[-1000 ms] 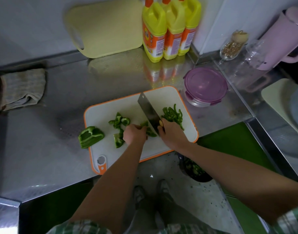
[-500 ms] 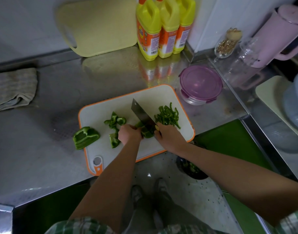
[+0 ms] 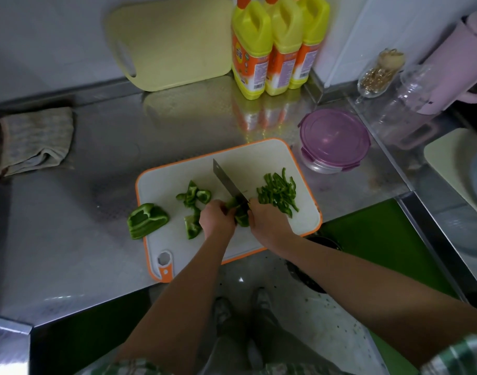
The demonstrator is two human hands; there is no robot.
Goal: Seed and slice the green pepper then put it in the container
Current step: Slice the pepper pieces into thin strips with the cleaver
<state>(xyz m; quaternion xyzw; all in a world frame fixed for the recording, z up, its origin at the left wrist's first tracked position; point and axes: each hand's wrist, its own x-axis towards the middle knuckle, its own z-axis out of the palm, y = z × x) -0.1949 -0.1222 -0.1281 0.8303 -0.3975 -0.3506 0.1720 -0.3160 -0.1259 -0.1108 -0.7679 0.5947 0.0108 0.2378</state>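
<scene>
Sliced at the cutting board (image 3: 167, 185).
Pinned pepper piece (image 3: 241, 216) with curled left hand (image 3: 217, 219), gripped knife (image 3: 227, 181) in right hand (image 3: 269, 224) just beside; strips (image 3: 279, 192) heaped beyond it.

One wide-angle view is taken from head height, tilted steeply forward and down onto the worktop (image 3: 69, 239), seen close; the wall (image 3: 56, 36) is caught far, the floor (image 3: 291, 315) near.

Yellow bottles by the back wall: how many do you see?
3, in a tight row right of the leaning yellow board: nearest bottle, middle bottle, farthest bottle, partly covered by the others. More behind them could be hidden.
</scene>
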